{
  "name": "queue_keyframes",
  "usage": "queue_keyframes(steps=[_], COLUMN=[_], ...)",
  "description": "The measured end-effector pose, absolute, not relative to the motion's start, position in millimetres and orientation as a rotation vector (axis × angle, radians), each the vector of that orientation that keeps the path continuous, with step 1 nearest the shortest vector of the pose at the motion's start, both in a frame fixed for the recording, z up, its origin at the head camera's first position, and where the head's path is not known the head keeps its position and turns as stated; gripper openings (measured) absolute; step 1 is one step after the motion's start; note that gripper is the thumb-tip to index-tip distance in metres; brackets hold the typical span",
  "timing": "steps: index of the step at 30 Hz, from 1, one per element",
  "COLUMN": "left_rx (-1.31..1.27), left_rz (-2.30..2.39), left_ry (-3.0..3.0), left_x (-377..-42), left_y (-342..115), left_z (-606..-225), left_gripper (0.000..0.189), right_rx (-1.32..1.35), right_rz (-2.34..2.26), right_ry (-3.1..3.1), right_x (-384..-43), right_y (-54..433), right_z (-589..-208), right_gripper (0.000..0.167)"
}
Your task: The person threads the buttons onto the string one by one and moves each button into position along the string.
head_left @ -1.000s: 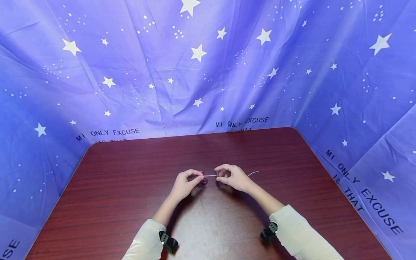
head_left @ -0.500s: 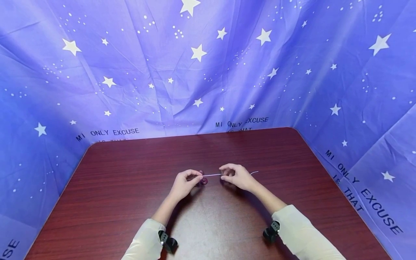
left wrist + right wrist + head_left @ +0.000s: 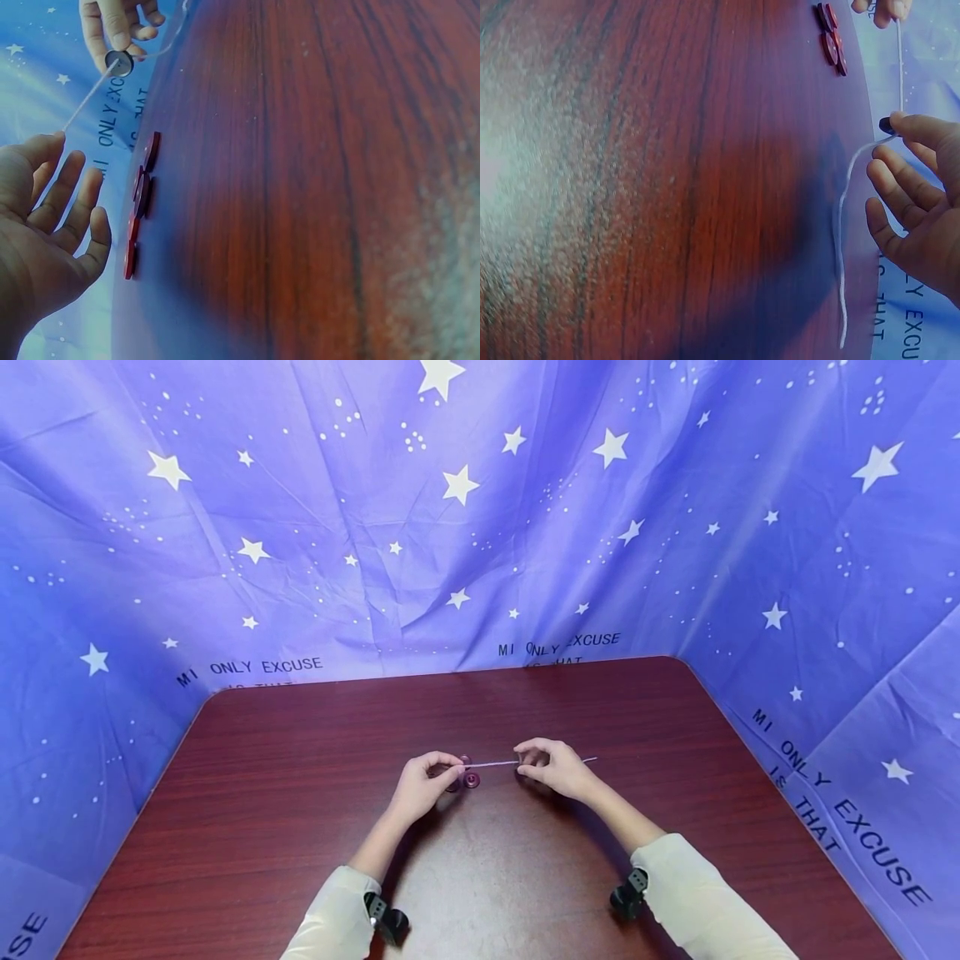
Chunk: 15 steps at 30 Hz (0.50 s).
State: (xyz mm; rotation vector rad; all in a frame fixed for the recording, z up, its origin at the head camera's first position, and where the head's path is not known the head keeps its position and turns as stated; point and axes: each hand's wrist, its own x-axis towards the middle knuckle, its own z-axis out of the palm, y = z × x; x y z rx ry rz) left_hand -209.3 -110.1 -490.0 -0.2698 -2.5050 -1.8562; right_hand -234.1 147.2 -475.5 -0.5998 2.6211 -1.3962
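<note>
My left hand (image 3: 423,787) pinches one end of a thin pale string (image 3: 491,764) between thumb and forefinger, its other fingers loosely spread in the left wrist view. To its right, my right hand (image 3: 558,772) pinches a round dark button (image 3: 120,63) by its edge. The string passes through this button and runs straight between the hands. Beyond the right hand, the loose tail of the string (image 3: 841,247) trails onto the table. Several dark red buttons (image 3: 471,781) lie on the table just below the left fingertips, partly hidden by that hand in the head view.
The brown wood-grain table (image 3: 315,727) has rounded far corners. A blue-purple curtain (image 3: 405,518) with white stars and lettering surrounds its back and sides. A small black camera sits on each wrist, the left one (image 3: 387,920) and the right one (image 3: 628,895).
My right hand has slid to the right with the button, so the stretch of string between the hands is longer and the tail beyond is shorter. My left hand has barely moved.
</note>
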Motion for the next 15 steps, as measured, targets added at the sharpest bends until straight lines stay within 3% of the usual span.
queue_keyframes(steps=[15], left_rx=[-0.247], left_rz=[-1.818], left_ry=[-2.541], left_x=[-211.0], left_y=[-112.9], left_z=[-494.2], left_gripper=[0.009], right_rx=[-0.498], right_rz=[-1.385], right_ry=[2.629], right_x=[-238.7], right_y=[157.9], right_z=[-475.1], right_gripper=[0.032])
